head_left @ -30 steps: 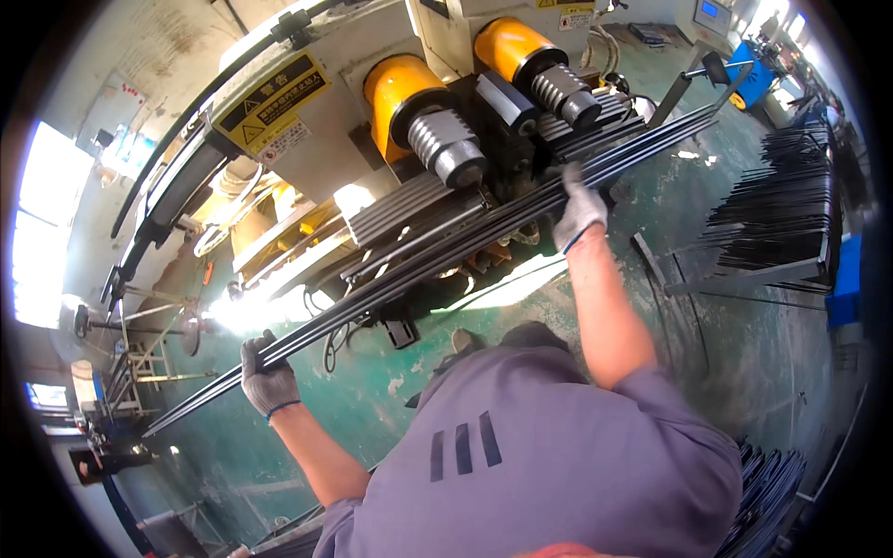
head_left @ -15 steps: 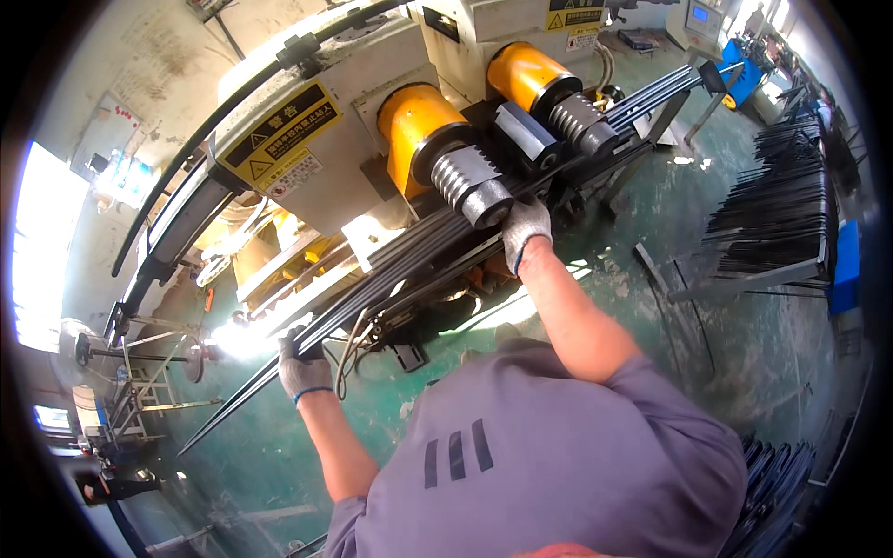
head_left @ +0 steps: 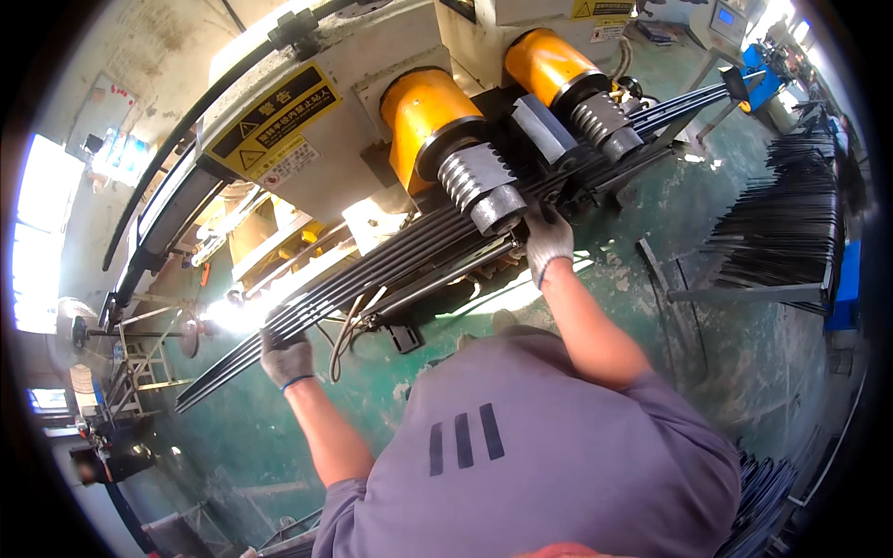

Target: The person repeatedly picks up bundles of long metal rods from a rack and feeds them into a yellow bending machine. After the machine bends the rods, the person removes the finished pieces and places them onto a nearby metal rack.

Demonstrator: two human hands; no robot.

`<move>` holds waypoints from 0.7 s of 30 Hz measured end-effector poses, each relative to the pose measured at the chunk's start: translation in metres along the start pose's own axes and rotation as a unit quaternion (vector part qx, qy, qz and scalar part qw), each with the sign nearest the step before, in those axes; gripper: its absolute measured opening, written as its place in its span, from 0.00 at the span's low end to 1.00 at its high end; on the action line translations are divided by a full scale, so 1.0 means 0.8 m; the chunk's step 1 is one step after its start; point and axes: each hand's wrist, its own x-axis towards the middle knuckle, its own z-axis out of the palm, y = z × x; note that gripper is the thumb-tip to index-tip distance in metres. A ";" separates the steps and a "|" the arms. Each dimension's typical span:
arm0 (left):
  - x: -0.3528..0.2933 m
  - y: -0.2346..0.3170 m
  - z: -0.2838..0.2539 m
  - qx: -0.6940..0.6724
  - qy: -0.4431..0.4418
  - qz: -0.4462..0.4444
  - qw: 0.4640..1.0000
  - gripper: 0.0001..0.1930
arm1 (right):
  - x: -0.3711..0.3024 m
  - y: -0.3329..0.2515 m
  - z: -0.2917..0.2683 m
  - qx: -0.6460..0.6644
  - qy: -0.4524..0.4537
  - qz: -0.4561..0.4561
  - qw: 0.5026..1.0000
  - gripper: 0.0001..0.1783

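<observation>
Several long dark metal rods lie side by side on a slant across the front of a machine. Near their lower left ends, my gloved left hand is closed around the rods, its fingers partly hidden by them. My gloved right hand is at the rods just right of the nearer grooved steel roller, its fingers bent around them and the tips hard to see. The rods run beneath this roller and a second grooved roller, both on orange housings.
A pale machine body with yellow warning labels stands ahead. A looped cable hangs beside the rods. On the right, a rack holds a pile of dark bent rods. Loose metal bars lie on the green floor.
The rods' left ends have risen and fanned into a flat row. My left hand has shifted slightly left and up with them; my right hand has moved a little right along the rods.
</observation>
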 end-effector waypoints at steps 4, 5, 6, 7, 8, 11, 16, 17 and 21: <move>0.012 0.015 -0.016 0.066 -0.042 0.039 0.996 0.13 | -0.012 0.007 -0.043 -0.007 0.015 0.114 0.993 0.21; 0.010 0.006 -0.012 0.056 -0.033 0.036 0.997 0.13 | -0.015 0.008 -0.049 -0.005 0.022 0.124 0.992 0.22; 0.006 -0.007 -0.004 0.046 -0.024 0.037 0.998 0.14 | -0.017 0.010 -0.052 -0.002 0.025 0.135 0.990 0.23; 0.001 -0.022 0.003 0.034 -0.015 0.038 0.999 0.15 | -0.018 0.010 -0.055 -0.001 0.028 0.146 0.989 0.24; -0.005 -0.038 0.001 0.052 -0.054 0.024 0.997 0.15 | -0.019 0.012 -0.060 -0.012 0.015 0.146 0.989 0.25; -0.012 -0.089 -0.009 0.053 -0.128 -0.064 0.988 0.14 | -0.015 0.025 -0.065 0.000 -0.004 0.144 0.990 0.25; -0.030 -0.084 0.011 0.124 -0.212 -0.041 0.969 0.19 | -0.014 0.025 -0.083 -0.041 -0.003 0.166 0.985 0.18; -0.029 -0.070 0.012 0.047 -0.222 -0.067 0.972 0.20 | -0.004 0.039 -0.103 0.007 -0.032 0.187 0.982 0.16; -0.013 -0.029 0.009 0.021 -0.087 0.020 0.996 0.17 | 0.001 0.051 -0.152 -0.018 -0.011 0.184 0.983 0.17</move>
